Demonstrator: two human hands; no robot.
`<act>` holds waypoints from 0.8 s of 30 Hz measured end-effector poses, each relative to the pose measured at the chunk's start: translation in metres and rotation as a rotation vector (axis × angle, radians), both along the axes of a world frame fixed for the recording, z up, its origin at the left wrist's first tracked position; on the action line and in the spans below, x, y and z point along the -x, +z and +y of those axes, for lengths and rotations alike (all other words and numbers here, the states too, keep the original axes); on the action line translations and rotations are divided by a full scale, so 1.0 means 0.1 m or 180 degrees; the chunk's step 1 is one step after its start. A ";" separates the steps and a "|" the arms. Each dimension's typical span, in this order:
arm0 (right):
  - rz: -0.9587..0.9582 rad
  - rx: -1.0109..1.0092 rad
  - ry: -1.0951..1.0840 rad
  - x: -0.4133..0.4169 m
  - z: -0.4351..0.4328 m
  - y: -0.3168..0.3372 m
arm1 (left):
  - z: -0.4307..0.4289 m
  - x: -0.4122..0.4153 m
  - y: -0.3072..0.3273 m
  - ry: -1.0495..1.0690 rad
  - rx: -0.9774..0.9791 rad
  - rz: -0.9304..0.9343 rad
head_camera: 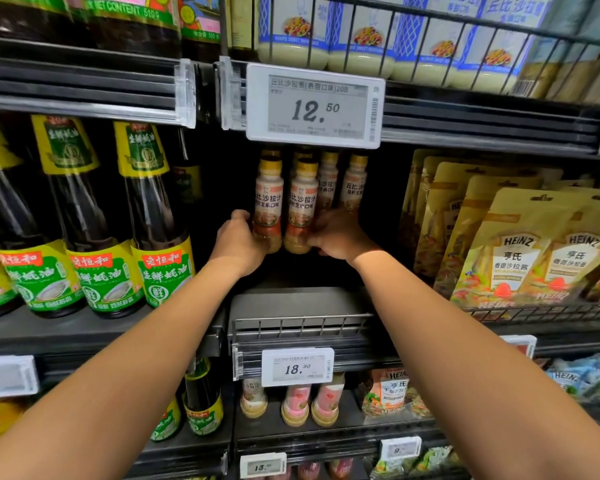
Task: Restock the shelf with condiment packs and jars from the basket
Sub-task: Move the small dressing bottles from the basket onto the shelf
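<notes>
Two sesame dressing bottles with yellow caps stand side by side deep on the middle shelf (291, 299). My left hand (238, 242) grips the base of the left bottle (269, 199). My right hand (340, 237) grips the base of the right bottle (302, 206). Behind them stand several more bottles of the same kind (355, 183). The basket is out of view.
Dark oyster sauce bottles (156, 216) fill the shelf to the left. Heinz salad dressing pouches (520, 251) stand to the right behind a wire rail. A large price tag (314, 107) hangs above, and a smaller tag (297, 367) sits below. Salad dressing jars (361, 39) line the top shelf.
</notes>
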State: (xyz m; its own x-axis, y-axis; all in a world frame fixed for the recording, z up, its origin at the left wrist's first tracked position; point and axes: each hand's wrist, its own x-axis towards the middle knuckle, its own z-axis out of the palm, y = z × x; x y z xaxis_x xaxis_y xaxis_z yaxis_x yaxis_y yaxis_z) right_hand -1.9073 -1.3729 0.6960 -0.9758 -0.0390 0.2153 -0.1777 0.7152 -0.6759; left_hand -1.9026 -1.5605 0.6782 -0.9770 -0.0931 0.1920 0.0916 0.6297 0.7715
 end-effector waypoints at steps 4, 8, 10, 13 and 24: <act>0.0007 -0.0115 -0.0046 -0.18 0.02 0.04 | -0.05 -0.14 0.01 0.0119 -0.0008 -0.0021; -0.0005 0.0233 -0.0158 -0.48 -0.06 0.12 | -0.11 -0.33 0.00 -0.0083 -0.0020 0.0014; -0.0076 0.0694 -0.0133 -0.62 -0.12 0.13 | -0.14 -0.45 0.00 -0.0247 -0.0104 0.0159; -0.0215 0.1306 0.0106 -0.84 -0.24 0.12 | -0.16 -0.71 0.01 -0.0376 -0.0498 0.0485; 0.0679 0.1638 0.0580 -1.79 -0.68 0.12 | -0.50 -1.85 -0.09 0.0025 -0.1419 0.1027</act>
